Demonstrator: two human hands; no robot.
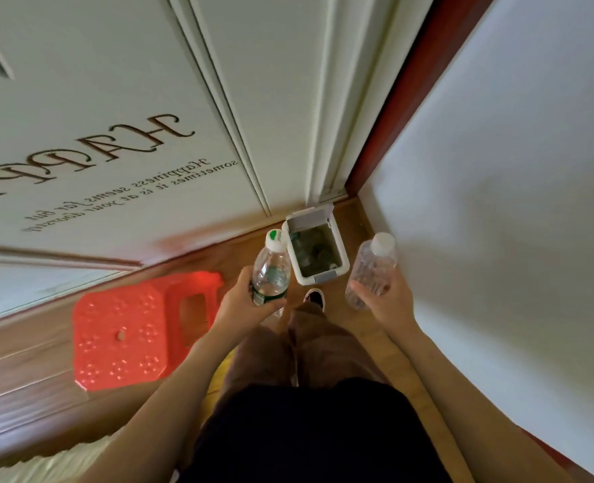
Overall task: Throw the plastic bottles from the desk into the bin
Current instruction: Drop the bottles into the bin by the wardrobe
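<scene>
I stand over a small white bin (341,268) on the floor, its lid (311,216) tipped open at the far side; some clear rubbish lies inside. My left hand (245,301) grips a clear plastic bottle with a green label and white cap (271,270), held upright just left of the bin. In my right hand (388,301) is a second clear, label-free bottle with a white cap (372,268), held just right of the bin. Both bottles are above floor level, beside the opening, not over it.
An orange plastic stool (128,329) stands on the wooden floor to the left. A white door with lettering (114,162) is ahead, a white wall (515,203) close on the right. My shoe (314,297) is just before the bin.
</scene>
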